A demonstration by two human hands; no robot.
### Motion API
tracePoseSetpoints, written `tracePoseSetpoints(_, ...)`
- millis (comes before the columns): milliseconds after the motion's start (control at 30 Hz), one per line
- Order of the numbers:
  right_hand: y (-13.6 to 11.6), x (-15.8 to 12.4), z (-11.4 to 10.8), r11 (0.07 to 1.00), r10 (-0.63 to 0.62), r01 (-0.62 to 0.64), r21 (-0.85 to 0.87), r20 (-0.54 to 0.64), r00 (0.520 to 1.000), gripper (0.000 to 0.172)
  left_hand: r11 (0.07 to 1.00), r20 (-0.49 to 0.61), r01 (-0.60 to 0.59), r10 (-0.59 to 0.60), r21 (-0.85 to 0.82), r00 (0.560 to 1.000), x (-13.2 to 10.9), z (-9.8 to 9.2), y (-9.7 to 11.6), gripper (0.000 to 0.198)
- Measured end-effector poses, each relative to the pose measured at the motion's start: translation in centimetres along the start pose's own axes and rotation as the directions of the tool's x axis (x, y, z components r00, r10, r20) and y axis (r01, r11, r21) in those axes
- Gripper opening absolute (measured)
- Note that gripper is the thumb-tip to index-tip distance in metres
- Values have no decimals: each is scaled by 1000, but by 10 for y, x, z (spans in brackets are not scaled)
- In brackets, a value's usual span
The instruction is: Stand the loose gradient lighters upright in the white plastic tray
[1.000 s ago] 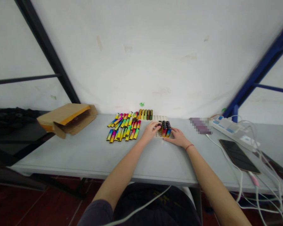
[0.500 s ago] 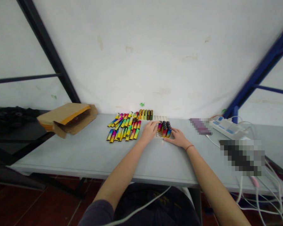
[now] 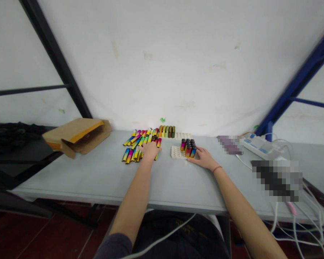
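My left hand (image 3: 150, 150) is over a loose group of shiny tubes (image 3: 129, 155) with rainbow and gold colouring, lying flat in rows on the table. Its fingers are spread; part of the pile under them is hidden. To the right sits a white tray (image 3: 175, 153) with rows of round holes. Several similar tubes (image 3: 191, 152) with black tops stand upright in the tray's right part. My right hand (image 3: 204, 158) rests against the tray's front right corner, thumb along the front and fingers at the right side, holding it.
Behind the tray, rows of gold and dark tubes (image 3: 166, 131) stand by the wall beside another white holed tray (image 3: 184, 136). An open cardboard box (image 3: 78, 135) lies left. On the right are a power strip (image 3: 260, 145), cables (image 3: 275, 219) and blurred-out items.
My left hand has left the white tray and moved left to the lying tubes, uncovering the tray's left holes. My right hand has stayed at the tray's corner.
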State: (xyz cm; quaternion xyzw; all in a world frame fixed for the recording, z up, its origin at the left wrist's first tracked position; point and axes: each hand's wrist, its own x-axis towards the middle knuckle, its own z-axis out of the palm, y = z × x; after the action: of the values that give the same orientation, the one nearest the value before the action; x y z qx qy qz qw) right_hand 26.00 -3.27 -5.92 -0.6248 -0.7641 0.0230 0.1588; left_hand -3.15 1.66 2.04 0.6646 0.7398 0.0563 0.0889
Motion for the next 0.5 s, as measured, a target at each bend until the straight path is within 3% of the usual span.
tracePoseSetpoints(300, 4, 1, 5, 1000, 2, -2, 10, -17, 1000, 78, 984, -90, -169, 163, -64, 983, -5, 17, 11, 25)
tracePoseSetpoints(433, 4, 1, 4, 1000, -9, 10, 14, -20, 1000, 78, 955, -64, -217, 208, -200, 976, -6, 26, 20, 15)
tracePoseSetpoints(500, 3, 1, 3, 1000, -18, 18, 14, -17, 1000, 77, 903, -46, -197, 194, -381, 980, -5, 29, 26, 14)
